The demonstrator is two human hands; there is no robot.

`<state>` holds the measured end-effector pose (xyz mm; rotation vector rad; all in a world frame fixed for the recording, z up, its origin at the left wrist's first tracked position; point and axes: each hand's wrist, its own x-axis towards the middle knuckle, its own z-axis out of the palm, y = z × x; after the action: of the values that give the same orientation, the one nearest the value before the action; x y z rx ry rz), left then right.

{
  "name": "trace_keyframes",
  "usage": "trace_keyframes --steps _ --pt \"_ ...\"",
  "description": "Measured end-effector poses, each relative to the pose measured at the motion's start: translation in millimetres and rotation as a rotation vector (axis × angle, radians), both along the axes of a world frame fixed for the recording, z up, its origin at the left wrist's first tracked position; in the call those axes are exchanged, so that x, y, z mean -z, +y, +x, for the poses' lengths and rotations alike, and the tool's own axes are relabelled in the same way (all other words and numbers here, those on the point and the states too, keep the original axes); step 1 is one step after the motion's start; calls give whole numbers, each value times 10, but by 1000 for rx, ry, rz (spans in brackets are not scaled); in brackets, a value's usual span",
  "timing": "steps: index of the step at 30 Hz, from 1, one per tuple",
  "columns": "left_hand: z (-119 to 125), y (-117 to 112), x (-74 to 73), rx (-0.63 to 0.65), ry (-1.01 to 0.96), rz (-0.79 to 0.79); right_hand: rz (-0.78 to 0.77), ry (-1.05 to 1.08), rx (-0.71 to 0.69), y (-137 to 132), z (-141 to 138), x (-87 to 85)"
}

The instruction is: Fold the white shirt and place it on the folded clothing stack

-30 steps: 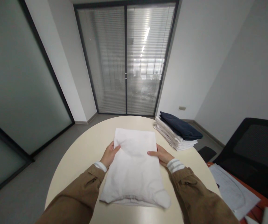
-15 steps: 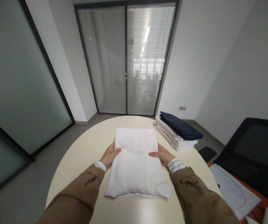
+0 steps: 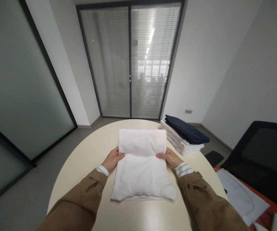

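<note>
The folded white cloth (image 3: 140,163) — soft, matte cotton with a rounded fold lying crosswise — sits flat on the round cream table (image 3: 85,157), directly between the hands. The left hand (image 3: 113,159) and right hand (image 3: 169,158) stand apart, one at each long edge, thumbs lying on the fabric; whether the fingers close under it cannot be told. Beyond the right hand lies a stack of folded white clothes (image 3: 180,142), topped by a navy cloth (image 3: 185,133).
</note>
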<state>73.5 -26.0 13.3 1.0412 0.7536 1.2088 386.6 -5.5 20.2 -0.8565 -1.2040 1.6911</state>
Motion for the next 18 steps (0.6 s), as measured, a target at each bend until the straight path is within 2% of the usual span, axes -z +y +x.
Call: trace_keyframes --steps 5,11,15,18 --pt "-11 21 14 -53 75 -16 36 -51 48 75 16 67" --pt "-11 7 4 -82 20 -8 139 -138 151 156 77 166" --pt "-9 -33 -78 -65 -45 -63 155 -221 89 167 156 234" --pt "-14 -72 -151 -97 -75 -64 199 -280 37 171 215 209"
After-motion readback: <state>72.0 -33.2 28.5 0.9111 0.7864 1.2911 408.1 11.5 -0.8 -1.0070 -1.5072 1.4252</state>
